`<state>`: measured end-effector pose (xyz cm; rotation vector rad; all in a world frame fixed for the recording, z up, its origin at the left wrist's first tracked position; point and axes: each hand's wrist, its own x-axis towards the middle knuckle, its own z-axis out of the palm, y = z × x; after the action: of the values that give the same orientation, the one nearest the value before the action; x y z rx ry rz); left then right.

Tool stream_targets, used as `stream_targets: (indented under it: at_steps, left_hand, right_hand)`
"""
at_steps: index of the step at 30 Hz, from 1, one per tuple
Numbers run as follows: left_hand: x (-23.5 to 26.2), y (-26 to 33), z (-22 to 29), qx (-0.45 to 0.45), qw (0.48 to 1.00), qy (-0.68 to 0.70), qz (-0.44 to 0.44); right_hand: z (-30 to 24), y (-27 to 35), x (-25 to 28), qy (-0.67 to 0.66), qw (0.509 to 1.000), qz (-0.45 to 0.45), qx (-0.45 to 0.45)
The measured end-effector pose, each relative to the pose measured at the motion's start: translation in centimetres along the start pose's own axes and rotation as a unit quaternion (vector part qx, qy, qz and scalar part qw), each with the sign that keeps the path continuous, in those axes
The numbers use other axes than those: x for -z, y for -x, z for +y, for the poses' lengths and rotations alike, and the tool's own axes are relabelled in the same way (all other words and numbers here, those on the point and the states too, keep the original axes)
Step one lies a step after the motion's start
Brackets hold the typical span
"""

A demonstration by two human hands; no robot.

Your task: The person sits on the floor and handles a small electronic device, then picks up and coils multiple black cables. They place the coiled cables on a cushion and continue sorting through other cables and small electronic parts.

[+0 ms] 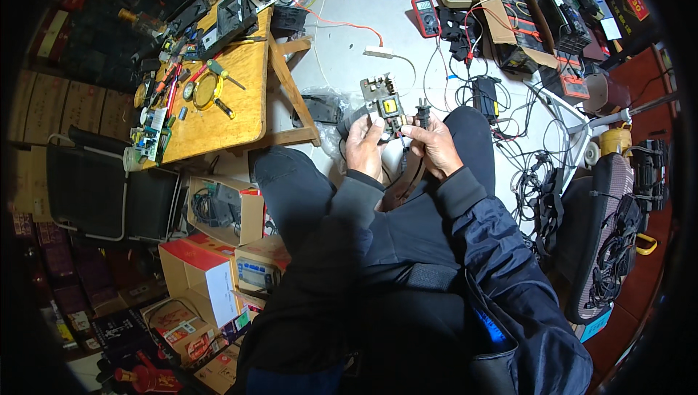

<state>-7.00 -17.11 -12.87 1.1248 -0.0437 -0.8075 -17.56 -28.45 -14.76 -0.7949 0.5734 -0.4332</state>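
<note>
Above my lap, my left hand [365,150] is closed on the lower left edge of a small circuit board [377,90]. A yellow-topped transformer [390,106] sits in the board's middle, with metal parts at its far end. My right hand [438,146] is closed on a black power plug [423,113], its prongs pointing away from me. The right thumb reaches to the near right edge of the board; whether it presses on it I cannot tell. A dark cable hangs below between my hands, and its ends are partly hidden by the fingers.
On the left a wooden table [247,104] carries screwdrivers, a magnifying glass [208,89] and loose electronics. A red multimeter [426,18] lies on the floor ahead. At right are tangled black cables [534,184] and a carton of batteries [502,31]. Open cardboard boxes [193,271] stand at lower left.
</note>
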Motion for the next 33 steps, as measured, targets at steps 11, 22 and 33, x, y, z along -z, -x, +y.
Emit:
stream_targets:
  at_steps: [11,22,33]
  left_hand:
    - [0.6,0.6,1.8,0.027,0.998,-0.050,-0.041]
    - [1.7,0.2,1.6,0.014,0.992,-0.116,-0.055]
    - [1.5,0.3,1.6,-0.006,0.991,-0.128,-0.041]
  right_hand:
    - [-0.2,-0.1,0.3,-0.036,0.999,0.000,-0.006]
    - [-0.1,-0.1,0.3,-0.018,1.000,0.000,-0.007]
    - [0.0,-0.2,0.4,-0.032,0.999,-0.013,-0.004]
